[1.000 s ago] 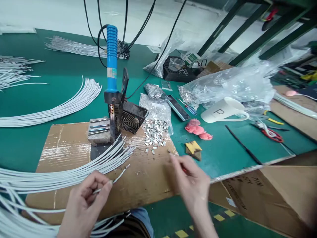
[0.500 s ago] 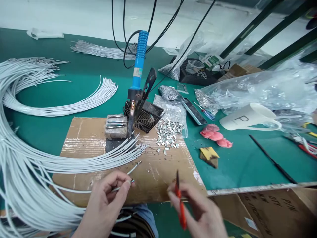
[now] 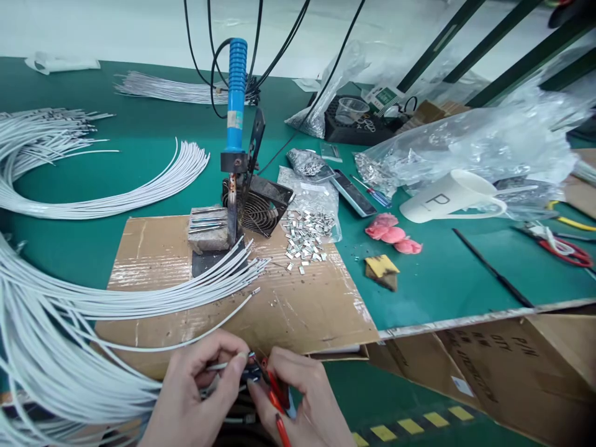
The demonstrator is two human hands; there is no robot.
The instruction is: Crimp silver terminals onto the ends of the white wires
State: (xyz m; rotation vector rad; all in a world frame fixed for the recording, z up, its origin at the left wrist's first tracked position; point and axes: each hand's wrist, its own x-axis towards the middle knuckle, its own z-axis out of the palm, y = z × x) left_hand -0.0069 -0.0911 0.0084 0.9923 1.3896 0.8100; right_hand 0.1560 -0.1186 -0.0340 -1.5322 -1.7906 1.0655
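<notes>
My left hand is closed, pinching the end of a thin white wire at the near edge of the cardboard sheet. My right hand is closed on a small red-handled tool, its tip meeting the wire end between the two hands. A bundle of white wires fans across the cardboard toward an upright blue-handled soldering iron on its stand. A pile of small metal clips lies just right of the stand.
A small fan sits behind the iron. More wire bundles curve over the green table at left. At right lie a tipped white mug, clear plastic bags, pink pieces, a yellow sponge, red scissors and a cardboard box.
My right hand picked up the red-handled tool and came left and nearer, meeting my left hand at the wire end. The camera view shifted, showing more wires at left.
</notes>
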